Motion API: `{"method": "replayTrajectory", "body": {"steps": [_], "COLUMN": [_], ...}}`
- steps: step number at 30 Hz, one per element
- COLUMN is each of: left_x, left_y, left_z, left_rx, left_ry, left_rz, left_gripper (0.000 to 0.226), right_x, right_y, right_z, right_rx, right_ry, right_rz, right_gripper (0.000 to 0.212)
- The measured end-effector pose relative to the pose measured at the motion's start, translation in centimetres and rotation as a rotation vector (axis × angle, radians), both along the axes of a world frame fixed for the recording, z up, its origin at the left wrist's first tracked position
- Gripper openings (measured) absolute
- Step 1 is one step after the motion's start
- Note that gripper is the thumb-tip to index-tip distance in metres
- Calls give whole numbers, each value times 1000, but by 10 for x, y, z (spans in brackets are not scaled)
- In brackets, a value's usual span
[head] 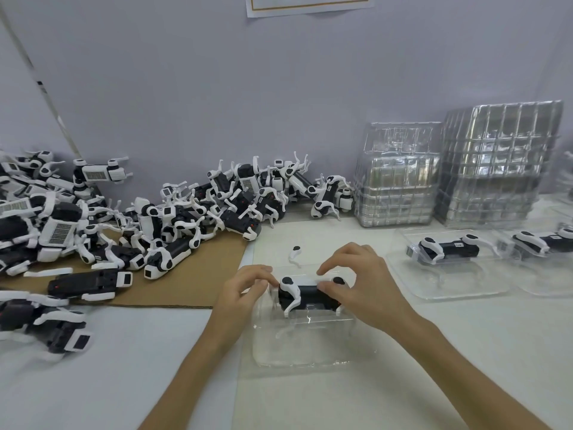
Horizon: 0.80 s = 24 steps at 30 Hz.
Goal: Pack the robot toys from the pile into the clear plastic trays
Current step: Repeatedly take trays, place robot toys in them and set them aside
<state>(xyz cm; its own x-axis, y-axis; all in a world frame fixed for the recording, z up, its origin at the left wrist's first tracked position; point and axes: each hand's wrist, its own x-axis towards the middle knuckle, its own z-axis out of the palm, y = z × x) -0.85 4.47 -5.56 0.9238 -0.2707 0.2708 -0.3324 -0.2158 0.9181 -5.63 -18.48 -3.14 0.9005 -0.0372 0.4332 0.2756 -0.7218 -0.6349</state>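
Observation:
A black and white robot toy [305, 294] sits in a clear plastic tray [310, 352] in front of me. My left hand [245, 290] pinches its left end with curled fingers. My right hand [359, 280] grips its right end, thumb on the side and fingers arched over the top. A large pile of robot toys [139, 218] spreads over the left and back of the table, partly on a brown cardboard sheet [186, 283].
Two filled trays lie at the right, one [446, 274] nearer and another [545, 268] at the edge. Two stacks of empty clear trays [400, 181] [499, 162] stand against the wall. A loose white leg part [294, 254] lies on the table behind my hands.

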Motion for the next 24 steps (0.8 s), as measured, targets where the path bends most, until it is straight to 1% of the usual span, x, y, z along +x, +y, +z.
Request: {"method": "replayTrajectory", "body": {"steps": [2, 4, 5, 7, 8, 10, 12, 13, 14, 15, 18, 21, 23, 24], "left_x": [-2, -5, -6, -9, -9, -9, -7, -5, -3, -2, 3, 5, 5, 5], "left_y": [1, 1, 0, -3, -4, -6, -7, -6, -6, -5, 1, 5, 6, 5], "left_z": [1, 2, 1, 1, 0, 2, 3, 3, 3, 3, 0, 1, 1, 2], "left_rx": [-12, -10, 0, 6, -1, -16, -30, -34, -33, -27, -11, -46, -88, -122], "left_ry": [52, 99, 117, 150, 166, 195, 209, 208, 211, 223, 231, 151, 116, 129], "left_rz": [-20, -47, -53, -50, -43, -14, 62, 117, 167, 200, 210, 199, 160, 129], "left_gripper": [21, 31, 37, 42, 42, 48, 57, 58, 54, 50, 54, 50, 44, 47], "right_x": [2, 5, 6, 8, 9, 11, 14, 14, 15, 15, 13, 13, 13, 13], "right_y": [-1, -3, -5, -9, -11, -18, -23, -24, -24, -25, -24, -23, -21, -20], "right_z": [-2, -3, -3, -3, -3, -4, -4, -4, -5, -5, -6, -6, -5, -5], "right_rx": [0, 27, 62, 135, 144, 94, 58, 75, 113, 162, 270, 393, 471, 490], "right_ry": [-40, 6, 61, 214, 291, 414, 506, 541, 563, 572, 539, 451, 386, 345], "right_rz": [-62, -105, -113, -111, -112, -144, -169, -156, -127, -93, -3, 100, 166, 184], "right_gripper": [11, 14, 20, 36, 44, 59, 65, 66, 65, 65, 73, 80, 80, 79]}}
